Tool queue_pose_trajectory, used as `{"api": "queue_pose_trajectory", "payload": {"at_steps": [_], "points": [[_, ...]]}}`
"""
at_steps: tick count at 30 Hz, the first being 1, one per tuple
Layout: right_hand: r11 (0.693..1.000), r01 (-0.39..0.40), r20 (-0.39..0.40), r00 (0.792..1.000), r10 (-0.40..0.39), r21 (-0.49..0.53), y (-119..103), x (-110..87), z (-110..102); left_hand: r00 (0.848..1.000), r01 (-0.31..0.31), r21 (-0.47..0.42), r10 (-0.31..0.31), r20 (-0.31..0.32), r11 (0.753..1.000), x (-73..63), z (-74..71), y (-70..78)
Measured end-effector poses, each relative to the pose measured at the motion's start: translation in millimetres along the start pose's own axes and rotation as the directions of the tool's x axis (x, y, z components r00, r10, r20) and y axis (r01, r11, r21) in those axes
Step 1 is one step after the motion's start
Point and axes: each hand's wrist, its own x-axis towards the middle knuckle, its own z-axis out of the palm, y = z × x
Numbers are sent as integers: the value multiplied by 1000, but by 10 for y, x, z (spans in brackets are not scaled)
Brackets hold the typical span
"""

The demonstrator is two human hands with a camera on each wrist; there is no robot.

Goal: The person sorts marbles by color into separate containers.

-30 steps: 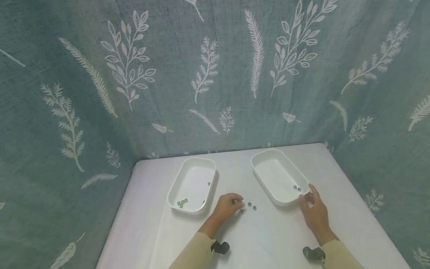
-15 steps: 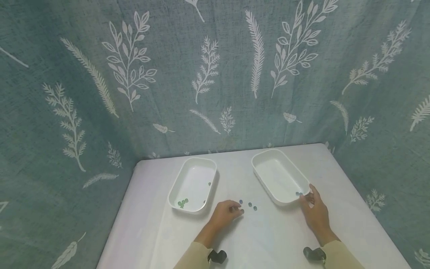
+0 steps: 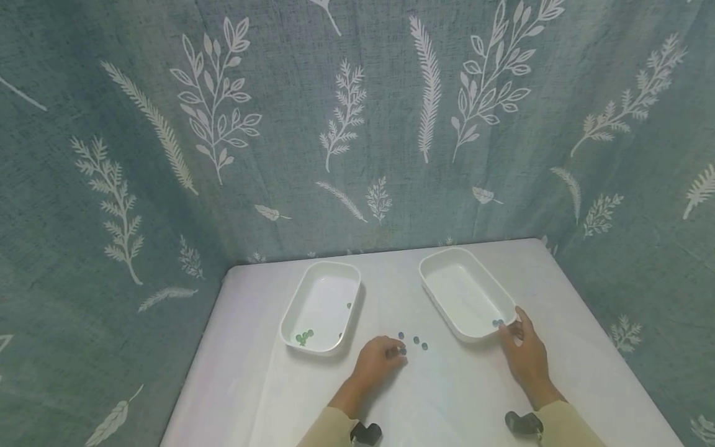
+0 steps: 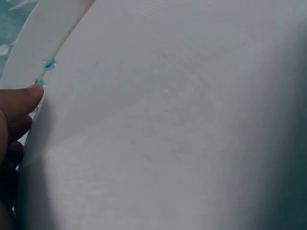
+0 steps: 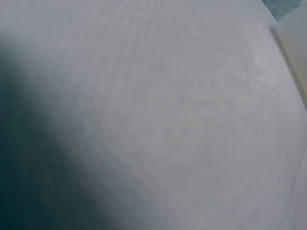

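Observation:
At the table's middle my left hand (image 3: 375, 363) holds a blue marble (image 3: 403, 351) between thumb and fingertips. In the left wrist view the thumb (image 4: 29, 98) touches a clear glass marble with blue in it (image 4: 38, 83). Just beyond those fingertips, several blue marbles (image 3: 416, 340) lie loose on the table. My right hand (image 3: 525, 354) grips the near right corner of a white tray (image 3: 427, 279). Two blue marbles (image 3: 496, 323) lie in this tray's near end, by the fingers. The right wrist view shows no fingers.
To the left stands a second white tray (image 3: 287, 316). Several green marbles (image 3: 303, 338) cluster in its near left corner, and others lie along its right wall. White cloth covers the table (image 3: 240, 372). A patterned green curtain (image 3: 357, 205) hangs behind and at both sides.
My left hand has drawn back slightly, and another blue marble now shows loose beside its fingers. The two marbles in the right tray have rolled to its near end. My right hand stays put.

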Motion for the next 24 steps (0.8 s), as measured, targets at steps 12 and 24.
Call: {"api": "queue_pose_trajectory", "payload": {"at_steps": [12, 24], "points": [[1000, -5, -15, 1000, 5, 4, 13, -11, 6, 999, -20, 99, 23, -29, 995, -13, 22, 73], [1000, 11, -16, 1000, -11, 1, -14, -22, 9, 999, 39, 29, -40, 30, 999, -19, -59, 114]]}}
